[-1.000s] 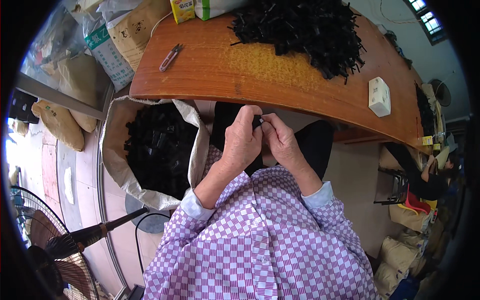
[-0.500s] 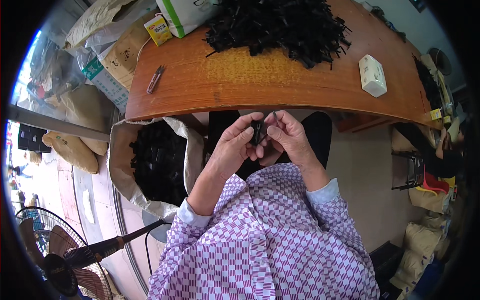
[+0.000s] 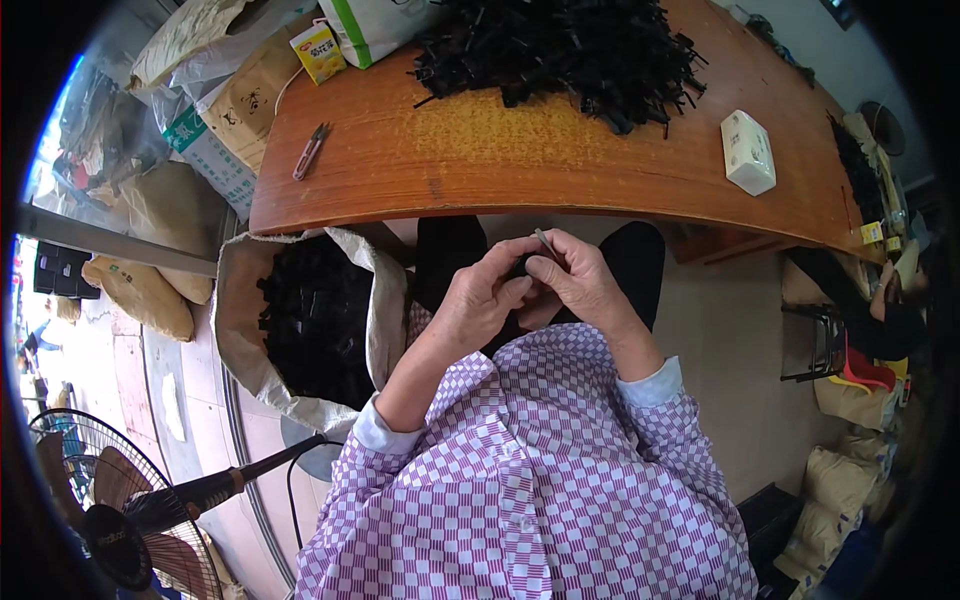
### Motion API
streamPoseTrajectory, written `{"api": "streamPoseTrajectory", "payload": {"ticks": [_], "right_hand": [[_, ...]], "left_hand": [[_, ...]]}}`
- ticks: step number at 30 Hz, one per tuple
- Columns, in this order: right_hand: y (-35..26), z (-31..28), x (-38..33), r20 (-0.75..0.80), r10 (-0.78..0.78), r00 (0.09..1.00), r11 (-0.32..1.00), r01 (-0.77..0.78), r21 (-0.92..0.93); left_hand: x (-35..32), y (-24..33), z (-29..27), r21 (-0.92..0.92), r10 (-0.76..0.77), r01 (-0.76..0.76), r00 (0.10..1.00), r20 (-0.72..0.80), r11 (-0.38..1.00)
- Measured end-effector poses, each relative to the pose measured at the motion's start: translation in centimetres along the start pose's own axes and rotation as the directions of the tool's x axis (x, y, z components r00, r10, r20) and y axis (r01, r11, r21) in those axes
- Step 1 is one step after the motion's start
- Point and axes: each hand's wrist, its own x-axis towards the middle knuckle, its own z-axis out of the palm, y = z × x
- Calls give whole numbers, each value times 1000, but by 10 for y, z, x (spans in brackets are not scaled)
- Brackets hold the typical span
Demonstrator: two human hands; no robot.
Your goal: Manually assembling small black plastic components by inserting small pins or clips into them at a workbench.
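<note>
A wooden bench [image 3: 370,165] curves across the top of the view, its varnish worn yellowish in the middle, with a tiled floor below. Over its near edge, in front of the lap, the left hand [image 3: 472,308] and right hand [image 3: 582,285] meet. Half a second ago the left fingers were spread and a black piece [image 3: 520,265] showed plainly between them; now they have folded over it, and the hands have drawn together. That suggests close finger work on the piece, though it is so covered that I can't be sure of its exact placing. The left fingers seem closed on it; the right ones pinch a thin grey rod [image 3: 544,241], which slants up past the fingertips.

Counting: one rod, one piece in hand, one heap of black parts [image 3: 565,60] on the bench (too tangled to number), one pair of snips [image 3: 311,152], one white packet [image 3: 748,152], one yellow carton [image 3: 318,54] at the bench's left end. Beside the left forearm stands one open sack [image 3: 382,320] of black parts, and one fan [image 3: 125,545] lower left.
</note>
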Motion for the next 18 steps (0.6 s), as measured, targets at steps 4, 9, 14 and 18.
{"api": "streamPoseTrajectory", "payload": {"ticks": [4,9,14,18], "right_hand": [[-3,25,4,-103,-99,990,995,96,-38],[-8,38,1,-72,75,995,981,-61,182],[-9,62,12,-51,110,993,971,-97,219],[-9,74,22,-72,117,991,973,-100,207]], "left_hand": [[-6,-11,-3,145,128,-107,982,-142,984],[-10,-18,-10,-134,55,-99,952,-301,986],[-14,-22,-20,-255,41,-139,934,-354,957],[-17,-27,-27,-212,70,-165,916,-395,963]]}}
